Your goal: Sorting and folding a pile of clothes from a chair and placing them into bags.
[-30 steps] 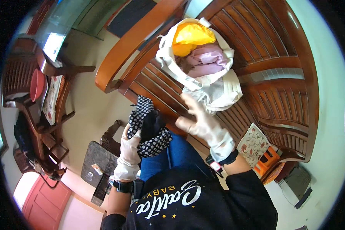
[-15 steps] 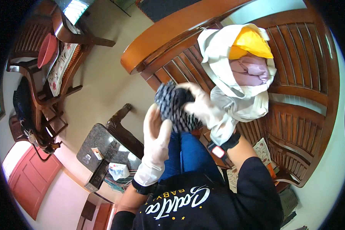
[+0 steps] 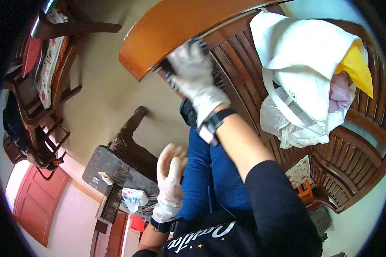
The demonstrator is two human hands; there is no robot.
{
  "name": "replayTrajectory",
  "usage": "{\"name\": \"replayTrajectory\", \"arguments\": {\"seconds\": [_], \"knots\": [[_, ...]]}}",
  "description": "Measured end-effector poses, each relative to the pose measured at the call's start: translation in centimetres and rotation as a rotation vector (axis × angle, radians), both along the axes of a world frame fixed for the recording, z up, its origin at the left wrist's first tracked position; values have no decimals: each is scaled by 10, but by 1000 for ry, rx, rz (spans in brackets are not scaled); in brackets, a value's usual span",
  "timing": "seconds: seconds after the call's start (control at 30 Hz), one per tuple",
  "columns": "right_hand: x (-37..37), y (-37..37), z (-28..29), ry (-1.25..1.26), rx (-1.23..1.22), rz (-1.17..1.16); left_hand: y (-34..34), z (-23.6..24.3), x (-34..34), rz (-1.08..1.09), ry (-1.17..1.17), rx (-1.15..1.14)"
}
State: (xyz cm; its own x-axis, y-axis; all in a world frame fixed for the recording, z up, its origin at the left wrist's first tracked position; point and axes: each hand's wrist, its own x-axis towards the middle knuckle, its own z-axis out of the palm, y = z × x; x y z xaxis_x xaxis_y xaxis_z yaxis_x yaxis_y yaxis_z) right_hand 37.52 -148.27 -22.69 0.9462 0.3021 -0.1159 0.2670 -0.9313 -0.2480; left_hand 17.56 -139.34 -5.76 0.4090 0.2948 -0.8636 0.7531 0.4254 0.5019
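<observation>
My right hand [image 3: 195,70], in a white glove, reaches out to the front end of the wooden bench beside its curved armrest. It grips a bundled black-and-white checked cloth [image 3: 219,79], mostly hidden under the palm. The fingers are smeared by motion. My left hand [image 3: 171,177], also gloved in white, is held above the left side of my lap. Its fingers are loosely curled, the thumb stands apart, and nothing is in it. A white cloth bag [image 3: 300,55] lies on the bench to the right, with yellow [image 3: 358,70] and mauve [image 3: 339,92] fabric showing at its opening.
The broad armrest [image 3: 167,32] borders the bench's far left end. A dark stone-topped table [image 3: 122,169] with a white packet [image 3: 134,199] stands at my left. Wooden chairs [image 3: 30,103] are farther left. A clear plastic bag [image 3: 272,113] lies against the white bag.
My right hand has carried the checked cloth forward to the bench by the armrest. My left hand has let go of it and dropped back toward my lap. The view has shifted.
</observation>
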Motion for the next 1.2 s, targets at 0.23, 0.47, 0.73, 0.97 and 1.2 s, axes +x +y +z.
{"name": "replayTrajectory", "arguments": {"seconds": [0.23,0.47,0.73,0.97,1.2], "knots": [[-67,-5,0,284,-7,382,-10,-1,16,-5,-140,-161],[-61,-2,3,257,105,362,9,-3,22,40,-87,-64],[-38,-21,7,202,176,396,5,-14,12,113,-9,-132],[35,-138,-27,-117,261,-377,0,-19,-4,-15,19,-215],[-33,-78,-10,-71,142,48,9,-34,-5,112,-41,-177]]}}
